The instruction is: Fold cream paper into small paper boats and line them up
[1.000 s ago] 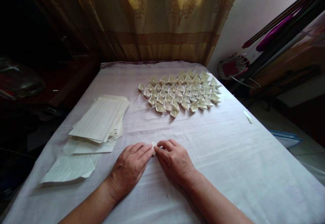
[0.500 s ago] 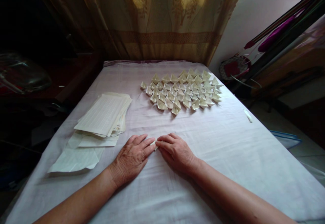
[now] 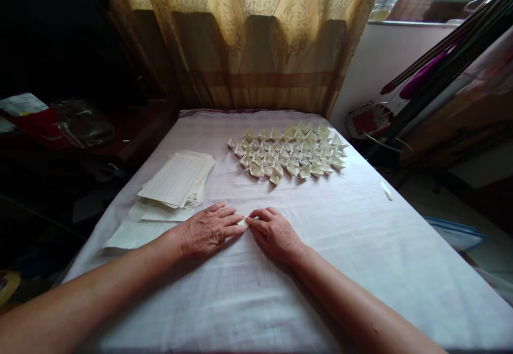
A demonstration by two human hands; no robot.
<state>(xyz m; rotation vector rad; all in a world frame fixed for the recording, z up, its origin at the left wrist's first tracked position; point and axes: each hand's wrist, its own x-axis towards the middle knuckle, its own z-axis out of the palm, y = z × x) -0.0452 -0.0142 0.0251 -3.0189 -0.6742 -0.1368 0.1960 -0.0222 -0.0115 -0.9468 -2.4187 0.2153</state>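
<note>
My left hand and my right hand lie low on the white cloth, fingertips meeting over a small folded piece of paper. Both hands pinch and press it against the cloth; most of the piece is hidden under the fingers. Farther back lies a spread of several small folded paper shapes, set close together in rows. A stack of lined paper sheets rests to the left of my left hand.
A patterned curtain hangs behind the table. A small white paper scrap lies near the right edge. Long rods and purple cloth lean at the right. Dark clutter fills the left side.
The view has risen and pulled back, so more of both forearms shows. My hands stay joined on the small paper piece, fingers shifting slightly.
</note>
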